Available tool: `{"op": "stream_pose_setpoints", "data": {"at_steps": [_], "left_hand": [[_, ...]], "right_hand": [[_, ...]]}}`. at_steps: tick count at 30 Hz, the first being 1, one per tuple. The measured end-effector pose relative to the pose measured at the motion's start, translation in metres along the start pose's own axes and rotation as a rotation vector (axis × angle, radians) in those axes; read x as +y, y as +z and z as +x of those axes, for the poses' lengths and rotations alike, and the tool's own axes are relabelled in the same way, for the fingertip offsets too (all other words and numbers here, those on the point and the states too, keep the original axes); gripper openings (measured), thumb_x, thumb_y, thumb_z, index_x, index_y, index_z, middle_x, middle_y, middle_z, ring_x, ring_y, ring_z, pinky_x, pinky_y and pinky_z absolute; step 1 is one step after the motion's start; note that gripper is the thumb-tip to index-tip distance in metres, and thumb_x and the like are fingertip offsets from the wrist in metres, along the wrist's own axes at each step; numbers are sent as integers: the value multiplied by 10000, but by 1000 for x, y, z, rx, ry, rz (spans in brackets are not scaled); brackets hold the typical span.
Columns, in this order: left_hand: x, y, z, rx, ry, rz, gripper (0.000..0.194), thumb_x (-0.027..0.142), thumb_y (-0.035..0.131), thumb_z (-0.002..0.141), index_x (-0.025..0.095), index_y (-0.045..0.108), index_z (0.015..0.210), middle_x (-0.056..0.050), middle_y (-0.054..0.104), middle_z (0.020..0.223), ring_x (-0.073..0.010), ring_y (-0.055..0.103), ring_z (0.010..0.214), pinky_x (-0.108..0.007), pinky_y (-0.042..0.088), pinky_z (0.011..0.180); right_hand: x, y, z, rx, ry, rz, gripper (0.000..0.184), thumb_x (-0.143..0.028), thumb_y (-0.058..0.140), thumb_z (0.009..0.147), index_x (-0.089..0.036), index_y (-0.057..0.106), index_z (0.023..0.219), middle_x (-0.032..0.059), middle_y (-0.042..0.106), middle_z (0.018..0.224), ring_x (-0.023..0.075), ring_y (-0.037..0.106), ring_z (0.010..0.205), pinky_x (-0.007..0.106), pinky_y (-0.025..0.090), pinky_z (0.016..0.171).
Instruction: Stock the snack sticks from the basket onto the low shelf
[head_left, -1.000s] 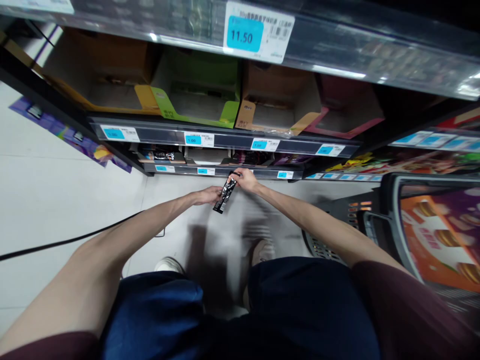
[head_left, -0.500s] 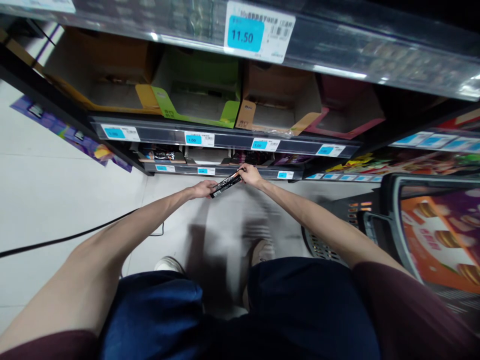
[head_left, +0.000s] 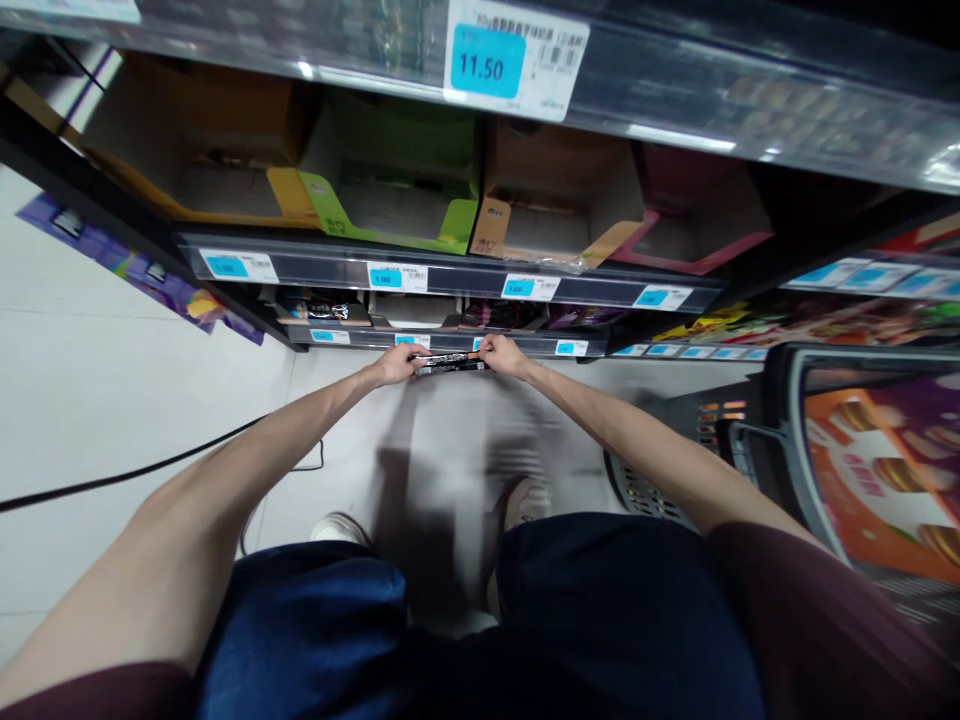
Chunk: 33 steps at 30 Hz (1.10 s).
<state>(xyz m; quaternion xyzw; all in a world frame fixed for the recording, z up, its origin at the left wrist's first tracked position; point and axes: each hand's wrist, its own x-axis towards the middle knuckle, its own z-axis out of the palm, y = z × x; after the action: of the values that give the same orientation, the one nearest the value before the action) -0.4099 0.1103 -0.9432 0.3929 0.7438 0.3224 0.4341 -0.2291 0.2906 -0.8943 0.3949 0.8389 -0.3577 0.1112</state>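
A slim black packet with a shiny top (head_left: 451,363) lies level between my two hands, just in front of the lowest shelf's edge. My left hand (head_left: 400,363) is closed on its left end. At the other end, my right hand (head_left: 503,355) pinches the packet between thumb and fingers. Close behind the hands, the bottom shelf carries an open white-edged display box (head_left: 417,312) and dark packets (head_left: 501,314). I cannot read the print on the held packet.
Above stand open display boxes, one of them green (head_left: 390,235), over a price-tag strip (head_left: 450,277). A dark shopping basket (head_left: 652,490) is on the floor at the right, beside a framed poster board (head_left: 885,470). A black cable (head_left: 150,470) runs at the left.
The packet has turned from slanting to nearly level. My left hand has risen toward the shelf and slightly left; my right hand has barely moved.
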Motion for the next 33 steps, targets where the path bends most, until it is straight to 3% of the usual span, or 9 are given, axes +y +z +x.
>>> {"op": "stream_pose_setpoints", "data": {"at_steps": [4,8,12,17,21,24,28,33], "left_hand": [[0,1,0,3,37,-99,277,330,670,780,164,680,1001,-18,678,795,-131,616,639,-271,529,660],[16,-7,-9,-97,46,-236,298,368,742,739,146,613,889,-38,684,745,-136,622,645,-268,497,641],[45,-12,-20,-298,-59,-270,451,543,740,731,159,542,859,-61,699,734,-172,666,667,-261,473,601],[72,-9,-20,-394,-12,-191,520,599,754,676,181,485,829,-43,684,739,-174,667,673,-236,432,555],[89,-32,-9,-334,106,164,456,533,766,660,177,544,837,-28,666,733,-150,625,648,-234,410,573],[104,-62,-3,-238,218,523,477,499,773,619,188,627,949,-19,681,859,-155,617,742,-239,428,651],[114,-93,1,-192,154,694,506,500,671,693,214,630,1108,-12,679,941,-174,613,819,-244,449,701],[102,-106,1,-74,74,831,560,471,592,763,194,574,1249,-45,677,1052,-215,621,882,-287,482,789]], "right_hand": [[-5,-2,-7,-117,62,283,75,-166,598,857,-177,525,869,21,691,845,130,680,618,188,502,507],[-5,-7,-14,-328,-76,483,234,-169,719,781,-179,493,839,-7,662,809,134,693,639,164,497,464],[-2,-7,-11,-317,-153,481,253,-187,789,707,-155,555,799,23,683,828,130,679,665,147,475,454],[-5,-5,-3,-265,-268,555,237,-116,800,616,-131,582,707,60,704,873,125,650,735,179,508,586],[-3,-3,1,-123,-298,569,424,-61,826,538,-133,609,896,60,687,998,131,654,804,205,515,686],[3,1,4,-74,-198,458,541,-52,840,540,-137,605,1020,71,668,1088,94,629,713,199,497,643],[12,2,2,-260,-81,365,432,-127,840,643,-146,612,1008,69,688,1027,80,599,601,197,466,544],[18,-2,-8,-427,-37,311,357,-204,828,722,-148,631,1014,44,689,870,104,635,632,191,463,543]]}}
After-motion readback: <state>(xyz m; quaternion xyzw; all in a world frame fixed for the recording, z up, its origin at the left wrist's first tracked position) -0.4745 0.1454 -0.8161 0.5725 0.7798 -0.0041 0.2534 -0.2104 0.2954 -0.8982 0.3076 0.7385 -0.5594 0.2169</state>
